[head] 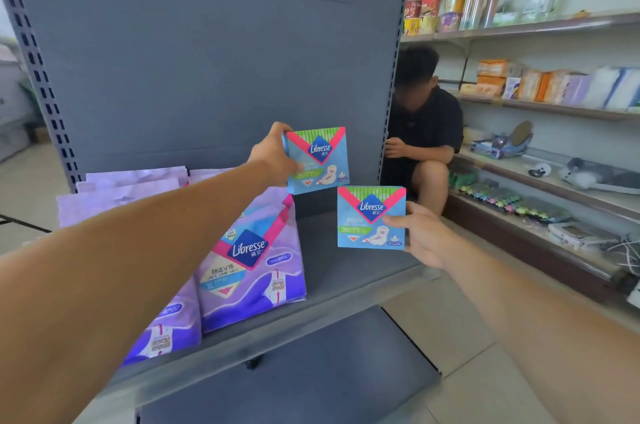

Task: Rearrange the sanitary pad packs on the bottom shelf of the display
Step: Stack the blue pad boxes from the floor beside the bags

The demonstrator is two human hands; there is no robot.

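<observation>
My left hand grips the left edge of a small light-blue Libresse pad pack, held upright in the air in front of the grey back panel. My right hand pinches the right edge of a second identical blue pack, lower and to the right, above the grey shelf. Several large purple Libresse packs stand on the left part of that shelf, partly hidden by my left arm.
Below the shelf lies a darker grey base shelf. A person in a black shirt crouches right behind the display's right post. Wall shelves with goods run along the right. Tiled floor lies in between.
</observation>
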